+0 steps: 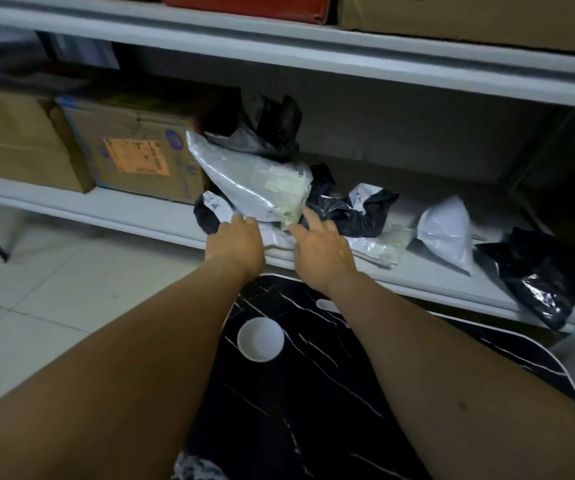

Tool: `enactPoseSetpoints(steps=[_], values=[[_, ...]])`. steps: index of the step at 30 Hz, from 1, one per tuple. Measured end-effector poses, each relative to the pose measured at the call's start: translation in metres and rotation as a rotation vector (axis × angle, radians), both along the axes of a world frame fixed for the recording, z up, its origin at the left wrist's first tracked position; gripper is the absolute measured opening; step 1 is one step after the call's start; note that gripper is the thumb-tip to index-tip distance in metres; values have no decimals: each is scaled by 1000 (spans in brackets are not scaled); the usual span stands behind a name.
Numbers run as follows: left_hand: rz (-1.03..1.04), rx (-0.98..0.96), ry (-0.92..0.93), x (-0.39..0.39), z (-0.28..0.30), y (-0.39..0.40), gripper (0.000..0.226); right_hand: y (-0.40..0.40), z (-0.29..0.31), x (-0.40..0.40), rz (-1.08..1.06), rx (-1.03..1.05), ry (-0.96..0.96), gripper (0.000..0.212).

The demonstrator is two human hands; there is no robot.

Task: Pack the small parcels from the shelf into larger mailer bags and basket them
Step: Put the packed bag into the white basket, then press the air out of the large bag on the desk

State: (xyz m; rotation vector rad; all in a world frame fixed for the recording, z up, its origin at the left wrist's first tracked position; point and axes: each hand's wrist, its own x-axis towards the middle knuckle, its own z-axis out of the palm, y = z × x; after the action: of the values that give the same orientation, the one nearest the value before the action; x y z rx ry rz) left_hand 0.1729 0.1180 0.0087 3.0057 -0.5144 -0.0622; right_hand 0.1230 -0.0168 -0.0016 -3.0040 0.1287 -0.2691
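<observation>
Now I reach with both hands to the pile of small parcels on the shelf [161, 216], and I take the big grey parcel [255, 181] as my landmark. It lies on top of the pile, its long axis going from upper left down to lower right, so its low end points at my hands. My left hand [236, 244] is just below this end, fingers straight and relaxed, touching the edge of a flat white parcel [274, 237] under it; it grasps nothing. My right hand [320, 247] is beside it, also released, one finger lifted to the grey parcel's lower corner. Both are about equally near.

Right of the grey parcel lies a crumpled black parcel [345, 213], close to my right fingers, and behind it a black bag [262, 129] sits on its upper end; I think this may slide when I pull. Further right are a white parcel [448, 230] and another black one [535, 278]. Left of it stands a cardboard box [133, 150]. Below is the black table [296, 393] with a white bowl [261, 338].
</observation>
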Motion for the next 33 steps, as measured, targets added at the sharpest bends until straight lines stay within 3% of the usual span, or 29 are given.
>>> enactPoseSetpoints(steps=[4,8,12,16,26,33], values=[[15,-43,-49,26,-4,16,46,28,7,47,70,-140,-16,46],[7,-77,-46,32,-13,26,46,42,3,71,33,-222,136,51],[11,-85,-15,27,-18,30,44,42,-7,70,-26,-172,140,66],[23,-95,-8,20,-15,35,40,43,-6,58,-25,-203,59,54],[2,-76,5,23,-17,37,42,44,5,70,-66,-161,278,62],[-52,-93,35,21,-32,27,40,49,-8,77,-104,-124,133,56]])
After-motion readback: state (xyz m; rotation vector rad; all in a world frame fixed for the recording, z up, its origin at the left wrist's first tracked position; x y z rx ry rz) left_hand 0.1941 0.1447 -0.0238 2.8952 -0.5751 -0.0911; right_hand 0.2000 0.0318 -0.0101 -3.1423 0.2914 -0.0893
